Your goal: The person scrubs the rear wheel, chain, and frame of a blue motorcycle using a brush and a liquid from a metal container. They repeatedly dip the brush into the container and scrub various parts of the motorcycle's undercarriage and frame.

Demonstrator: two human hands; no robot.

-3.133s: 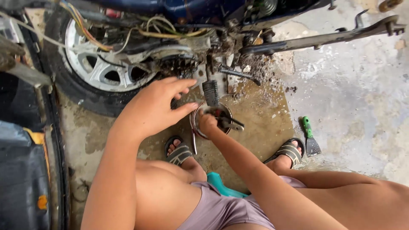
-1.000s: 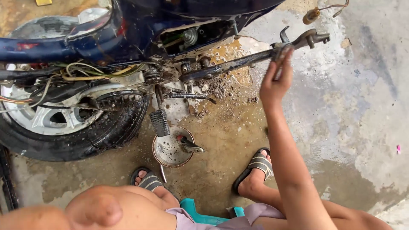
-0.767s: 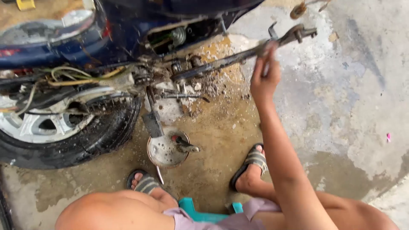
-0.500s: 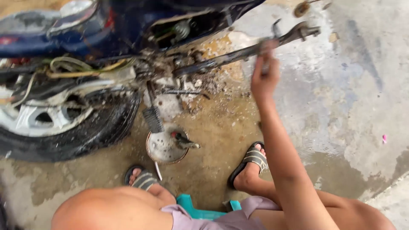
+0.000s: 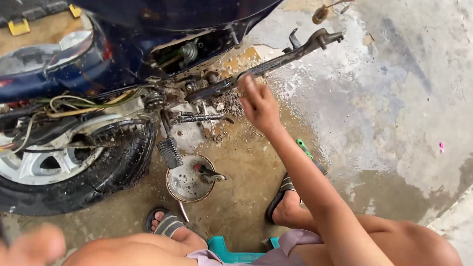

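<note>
**Right hand at the long metal bar under the bike**

The metal bar runs from the frame's centre up to the upper right, ending in a hooked tip. Judge it stiff, heavy steel, gritty with mud and probably greasy; grip its bare middle stretch, clear of the hooked end. Your right hand hangs just below it, fingers loosely curled, holding nothing; motion blur hides whether it touches. Your left hand, blurred at the lower left corner, looks empty, though how far open it is you cannot tell.

Left of the bar, wires and the tyre crowd in. Below sit a round metal cover and a green-handled tool by your sandal. The wet concrete floor to the right gives the most room.
</note>
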